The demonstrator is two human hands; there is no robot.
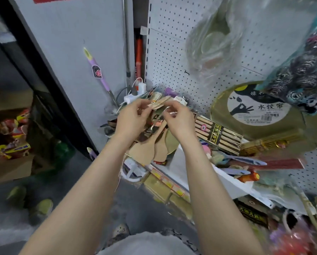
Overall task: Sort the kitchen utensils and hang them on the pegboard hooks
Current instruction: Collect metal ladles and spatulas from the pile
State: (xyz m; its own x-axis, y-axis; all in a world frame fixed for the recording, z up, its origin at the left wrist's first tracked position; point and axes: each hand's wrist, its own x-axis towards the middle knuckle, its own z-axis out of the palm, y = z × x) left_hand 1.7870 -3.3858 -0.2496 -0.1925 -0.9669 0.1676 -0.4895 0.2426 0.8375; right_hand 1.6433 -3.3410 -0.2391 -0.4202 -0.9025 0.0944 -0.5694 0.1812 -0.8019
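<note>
Both hands close on one bunch of wooden spatulas. The left hand has its fingers curled round the handle ends. The right hand pinches narrowly at the same ends, where pale paper tags fan out. Whether its fingertips hold a tag or a bare handle is too blurred to tell.

The bunch hangs in the air between the hands, above the edge of the cluttered shelf. Its long axis runs from the handles, up and away at the grip, down to the flat blades, which point back toward the person.

The pegboard stands behind and to the right. The one bare hook I can make out lies above the grip and slightly right, apart from it, with the right hand nearer. My judgement is that hanging calls for separating one spatula, then lifting its handle end up and rightward onto that hook, with the right hand the likelier one to carry it.
</note>
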